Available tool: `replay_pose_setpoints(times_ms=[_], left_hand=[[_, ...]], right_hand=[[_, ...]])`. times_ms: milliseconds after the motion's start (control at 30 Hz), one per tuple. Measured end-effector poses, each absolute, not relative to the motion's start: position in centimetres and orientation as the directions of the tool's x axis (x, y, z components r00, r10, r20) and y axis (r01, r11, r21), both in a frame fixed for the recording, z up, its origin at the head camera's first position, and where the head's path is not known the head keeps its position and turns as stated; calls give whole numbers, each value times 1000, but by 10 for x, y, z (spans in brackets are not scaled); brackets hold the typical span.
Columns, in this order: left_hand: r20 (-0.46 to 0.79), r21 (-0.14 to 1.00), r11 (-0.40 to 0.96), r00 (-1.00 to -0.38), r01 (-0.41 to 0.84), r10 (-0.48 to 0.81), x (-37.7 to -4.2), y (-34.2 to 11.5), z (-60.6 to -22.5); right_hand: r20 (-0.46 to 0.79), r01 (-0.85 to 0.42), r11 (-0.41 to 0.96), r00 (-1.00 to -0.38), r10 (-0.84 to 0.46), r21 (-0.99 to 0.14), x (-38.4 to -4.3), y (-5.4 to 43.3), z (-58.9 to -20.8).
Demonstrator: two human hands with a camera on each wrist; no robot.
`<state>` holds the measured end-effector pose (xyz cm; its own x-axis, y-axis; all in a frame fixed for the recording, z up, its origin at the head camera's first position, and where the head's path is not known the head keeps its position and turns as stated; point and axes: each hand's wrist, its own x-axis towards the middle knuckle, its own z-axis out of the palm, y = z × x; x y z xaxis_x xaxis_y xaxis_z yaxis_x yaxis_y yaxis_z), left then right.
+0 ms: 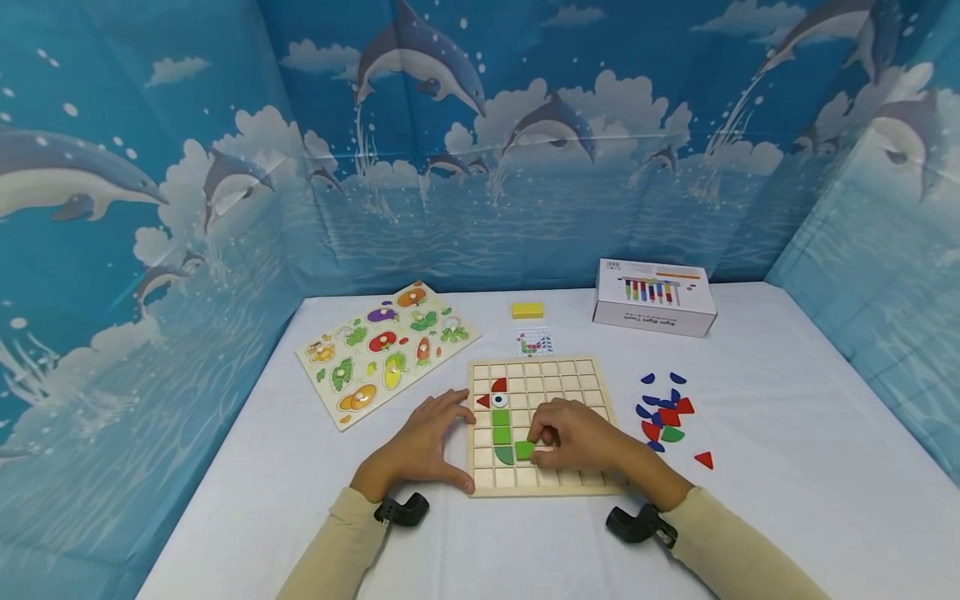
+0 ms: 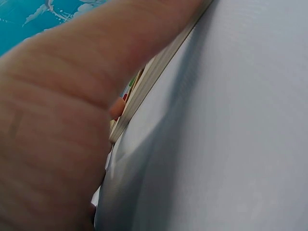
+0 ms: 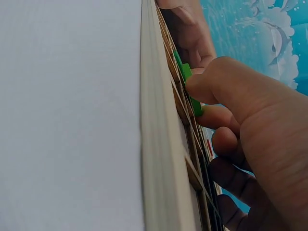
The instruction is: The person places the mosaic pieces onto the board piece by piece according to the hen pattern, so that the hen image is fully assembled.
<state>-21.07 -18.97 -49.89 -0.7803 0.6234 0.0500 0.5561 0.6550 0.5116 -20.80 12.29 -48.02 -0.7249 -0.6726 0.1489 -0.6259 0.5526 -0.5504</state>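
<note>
A wooden grid board (image 1: pixel 577 492) lies on the white table, its cells partly filled. My right hand (image 1: pixel 576 435) pinches a green square tile (image 1: pixel 524 451) between thumb and index finger, low on the board. In the right wrist view the green tile (image 3: pixel 196 106) sits at the thumb tip. My left hand (image 1: pixel 423 443) is spread at the board's left edge, with thumb near the lower corner and fingertips touching higher up. Set in the grid are a red quarter-circle (image 1: pixel 498 385), a red triangle (image 1: pixel 483 402), an eye tile (image 1: pixel 499 400), green squares (image 1: pixel 501 426) and a green quarter-circle (image 1: pixel 505 455).
Loose red, blue and green pieces (image 1: pixel 669 417) lie right of the board. A pattern card (image 1: pixel 533 342) and a yellow block (image 1: pixel 527 310) are behind it. To the left is a vegetable puzzle board (image 1: pixel 367 367); a white box (image 1: pixel 655 297) stands at back right.
</note>
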Motion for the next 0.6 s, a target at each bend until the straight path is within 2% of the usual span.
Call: replay_pose_setpoints(times_ms=[300,600], left_hand=[[43,508,664,-786,549,617,-212,-190,-499],[38,503,667,-785,549,618,-212,-190,-499]], right_hand=[[138,-649,547,-702,-699,-529,-207,121,-476],[105,-630,539,-699,-707,-559,-208,125,-478]])
